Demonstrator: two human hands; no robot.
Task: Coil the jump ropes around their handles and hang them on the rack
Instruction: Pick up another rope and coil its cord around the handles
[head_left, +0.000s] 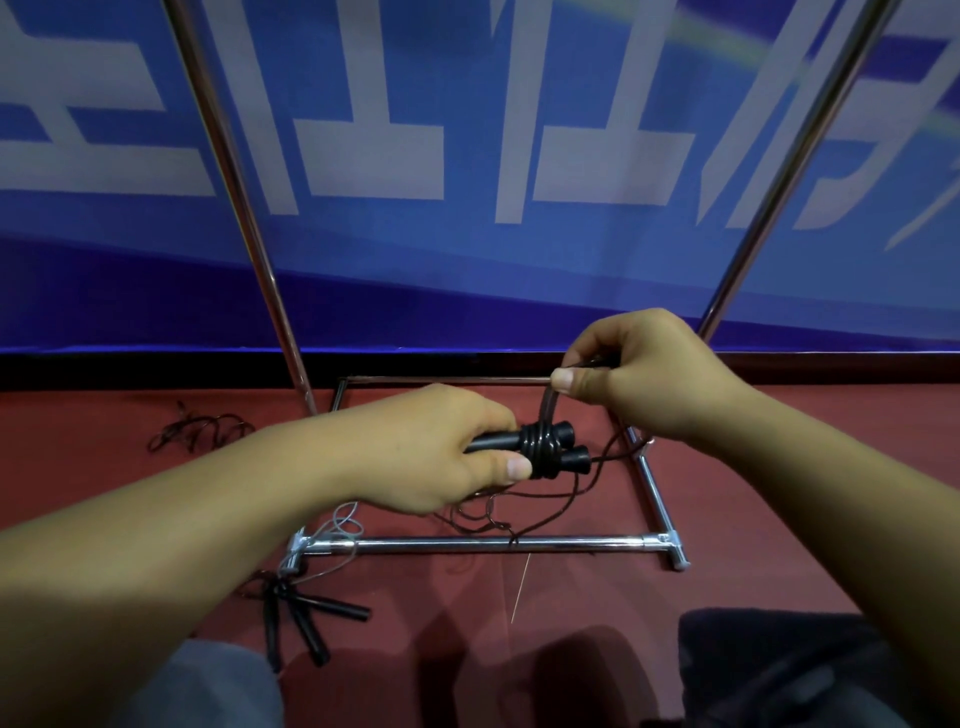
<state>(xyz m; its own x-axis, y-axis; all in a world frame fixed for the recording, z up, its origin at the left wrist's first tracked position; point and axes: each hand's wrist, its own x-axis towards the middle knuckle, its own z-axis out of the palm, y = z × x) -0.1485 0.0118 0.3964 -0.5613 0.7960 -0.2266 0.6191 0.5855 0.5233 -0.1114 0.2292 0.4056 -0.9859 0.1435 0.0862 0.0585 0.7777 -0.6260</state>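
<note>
My left hand (436, 452) grips two black jump-rope handles (563, 447) held side by side, their ends pointing right. Several turns of dark rope (540, 449) are wound around both handles just past my thumb. My right hand (644, 371) pinches the rope a little above the coil, and the strand runs down from my fingers to the windings. The loose rest of the rope (550, 512) trails down onto the floor and over the rack's front bar. The chrome rack (498, 544) stands in front of me, its base frame on the floor and two uprights rising left and right.
More black handles (306, 621) with a grey cord lie on the red floor by the rack's front left corner. Another tangled dark rope (200, 431) lies at the far left. A blue banner wall (467, 156) stands behind the rack. My knees fill the bottom edge.
</note>
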